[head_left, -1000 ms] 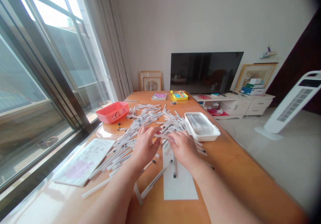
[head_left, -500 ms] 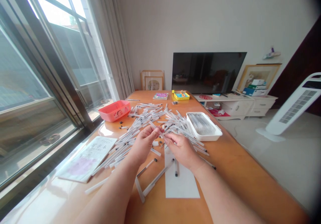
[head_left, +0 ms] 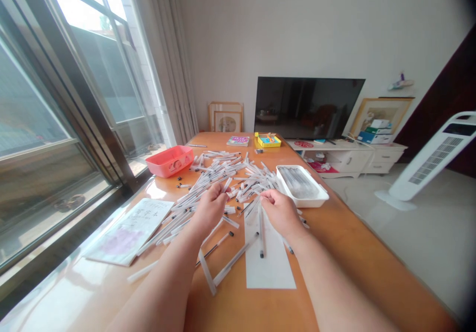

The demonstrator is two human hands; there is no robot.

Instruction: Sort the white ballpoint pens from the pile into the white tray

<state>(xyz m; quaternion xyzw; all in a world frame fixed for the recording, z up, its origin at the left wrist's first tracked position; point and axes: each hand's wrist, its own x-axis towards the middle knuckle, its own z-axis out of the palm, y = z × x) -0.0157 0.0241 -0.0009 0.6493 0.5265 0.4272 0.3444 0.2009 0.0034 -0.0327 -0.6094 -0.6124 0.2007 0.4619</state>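
While our left fingers [head_left: 216, 191] are pinching a light-looking tube [head_left: 227, 183], best held mid-length, our right fingers [head_left: 268, 197] alongside are pinching something unclear.

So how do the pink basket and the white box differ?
The pink basket has a printed side; the white box looks plain. The basket stands left of the pen pile, the box on its right, nearer the right hand. Both are open-topped, on the table.

Fan [head_left: 433, 161] cut off @ R edge; notebook [head_left: 130, 233] small txt blurred; L hand [head_left: 211, 208] hides some pens [head_left: 213, 173].
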